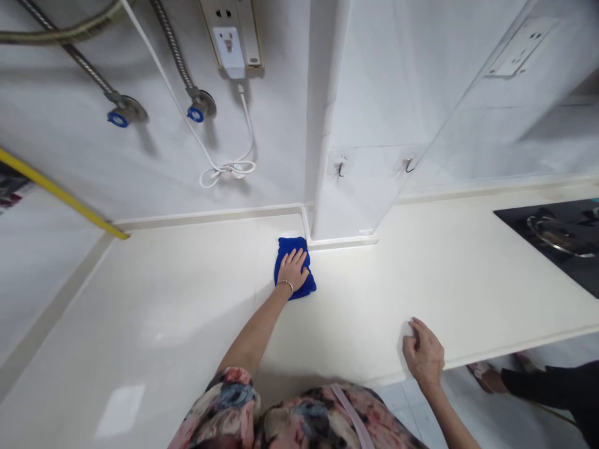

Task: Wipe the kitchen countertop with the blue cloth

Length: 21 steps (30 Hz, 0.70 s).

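My left hand (292,269) lies flat on a folded blue cloth (305,288), fingers stretched out and a little spread, pressing it to the cream countertop (196,287). The cloth sits by the corner where a white wall pillar meets the counter's raised back strip, and a bracelet (286,285) circles the wrist. Toward the front edge, my right hand (425,355) rests on the countertop with its fingers loosely curled in. Nothing shows in it, though its palm side is hidden.
A black gas hob (556,240) is set into the counter at right. Hooks (340,168) hang on the pillar (355,206). A plugged-in charger (229,53), white cable (229,167) and valves (196,112) are on the wall. A yellow pipe (65,194) meets the counter at left. Another person's leg (538,386) shows lower right.
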Each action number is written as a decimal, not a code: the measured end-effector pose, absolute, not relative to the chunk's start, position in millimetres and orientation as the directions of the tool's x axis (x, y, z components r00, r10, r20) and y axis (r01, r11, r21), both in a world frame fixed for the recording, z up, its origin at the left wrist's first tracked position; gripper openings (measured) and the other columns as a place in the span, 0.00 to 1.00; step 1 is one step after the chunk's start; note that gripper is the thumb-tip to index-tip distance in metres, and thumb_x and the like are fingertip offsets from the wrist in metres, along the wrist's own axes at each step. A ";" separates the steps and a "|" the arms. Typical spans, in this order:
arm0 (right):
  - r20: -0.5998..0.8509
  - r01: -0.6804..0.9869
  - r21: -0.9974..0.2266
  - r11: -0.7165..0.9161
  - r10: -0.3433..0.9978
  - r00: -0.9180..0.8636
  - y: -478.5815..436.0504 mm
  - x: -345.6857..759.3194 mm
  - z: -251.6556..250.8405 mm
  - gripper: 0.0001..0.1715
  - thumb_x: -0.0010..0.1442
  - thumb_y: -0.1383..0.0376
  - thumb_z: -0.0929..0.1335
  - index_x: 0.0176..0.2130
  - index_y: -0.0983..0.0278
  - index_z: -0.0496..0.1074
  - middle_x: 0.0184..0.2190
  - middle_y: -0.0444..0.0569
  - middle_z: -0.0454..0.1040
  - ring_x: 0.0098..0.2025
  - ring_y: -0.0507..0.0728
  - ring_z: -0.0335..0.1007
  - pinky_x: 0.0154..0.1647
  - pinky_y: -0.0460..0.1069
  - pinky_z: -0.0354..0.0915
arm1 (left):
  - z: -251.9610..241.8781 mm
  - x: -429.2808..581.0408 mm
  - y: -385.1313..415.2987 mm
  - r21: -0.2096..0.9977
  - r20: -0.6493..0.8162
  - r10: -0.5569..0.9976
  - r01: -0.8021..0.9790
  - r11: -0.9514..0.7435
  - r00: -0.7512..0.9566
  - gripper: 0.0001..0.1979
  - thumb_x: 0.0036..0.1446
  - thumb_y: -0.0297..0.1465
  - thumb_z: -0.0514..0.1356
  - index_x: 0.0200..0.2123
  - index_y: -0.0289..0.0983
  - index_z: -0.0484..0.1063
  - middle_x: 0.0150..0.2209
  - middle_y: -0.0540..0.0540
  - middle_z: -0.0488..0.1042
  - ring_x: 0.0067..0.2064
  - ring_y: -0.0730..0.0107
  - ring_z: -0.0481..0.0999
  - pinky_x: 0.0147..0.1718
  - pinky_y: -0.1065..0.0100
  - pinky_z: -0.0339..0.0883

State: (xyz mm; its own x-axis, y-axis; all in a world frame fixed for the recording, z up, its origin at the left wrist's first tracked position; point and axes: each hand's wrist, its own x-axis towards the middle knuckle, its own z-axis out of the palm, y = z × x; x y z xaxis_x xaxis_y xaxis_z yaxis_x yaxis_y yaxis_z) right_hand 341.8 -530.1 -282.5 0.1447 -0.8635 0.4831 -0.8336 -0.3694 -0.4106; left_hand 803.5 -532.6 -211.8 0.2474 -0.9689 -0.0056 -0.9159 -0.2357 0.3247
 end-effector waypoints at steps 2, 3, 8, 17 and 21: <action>0.489 -0.832 -0.411 -0.372 -0.860 0.143 -530.6 342.3 -283.1 0.22 0.64 0.63 0.62 0.52 0.65 0.77 0.57 0.59 0.79 0.55 0.66 0.76 0.59 0.61 0.68 | -212.2 786.5 -514.1 0.331 -0.004 -0.978 -0.923 -0.197 0.207 0.33 0.67 0.33 0.51 0.74 0.39 0.62 0.77 0.44 0.58 0.79 0.56 0.52 0.78 0.47 0.42; 0.491 -0.832 -0.410 -0.374 -0.859 0.144 -530.9 342.4 -283.4 0.22 0.64 0.63 0.62 0.52 0.65 0.77 0.57 0.59 0.79 0.55 0.66 0.75 0.59 0.61 0.67 | -212.6 776.4 -504.2 0.335 -0.003 -0.983 -0.926 -0.174 0.183 0.33 0.66 0.33 0.52 0.74 0.39 0.62 0.77 0.45 0.58 0.78 0.57 0.53 0.78 0.47 0.43; 0.487 -0.842 -0.394 -0.368 -0.861 0.148 -533.5 342.3 -284.5 0.23 0.63 0.62 0.62 0.52 0.65 0.77 0.57 0.59 0.79 0.55 0.66 0.75 0.58 0.60 0.66 | -219.4 716.0 -452.5 0.357 0.011 -0.997 -0.932 -0.070 0.079 0.34 0.66 0.35 0.54 0.74 0.41 0.62 0.77 0.48 0.58 0.78 0.58 0.53 0.78 0.48 0.44; 0.498 -0.836 -0.385 -0.390 -0.851 0.167 -538.8 338.3 -286.5 0.24 0.62 0.64 0.62 0.52 0.67 0.78 0.57 0.60 0.79 0.54 0.66 0.75 0.57 0.60 0.67 | -231.0 656.0 -402.1 0.380 0.050 -0.999 -0.925 0.012 0.007 0.34 0.69 0.39 0.54 0.75 0.40 0.58 0.78 0.46 0.56 0.79 0.57 0.50 0.78 0.49 0.43; 0.522 -0.815 -0.388 -0.429 -0.832 0.189 -541.4 334.3 -288.1 0.24 0.61 0.65 0.62 0.51 0.69 0.79 0.56 0.61 0.79 0.52 0.66 0.76 0.57 0.60 0.68 | -224.9 664.0 -393.6 0.385 0.023 -0.999 -0.923 -0.028 0.040 0.32 0.69 0.40 0.54 0.75 0.43 0.60 0.77 0.48 0.57 0.79 0.60 0.51 0.78 0.51 0.44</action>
State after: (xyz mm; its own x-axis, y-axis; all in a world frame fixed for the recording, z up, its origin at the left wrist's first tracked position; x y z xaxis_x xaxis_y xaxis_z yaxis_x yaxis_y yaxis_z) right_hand 334.3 -541.4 -288.1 0.1891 -0.8317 0.5221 -0.8155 -0.4292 -0.3883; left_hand 664.0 -393.6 -224.9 0.0405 -0.9989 0.0234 -0.9226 -0.0284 0.3846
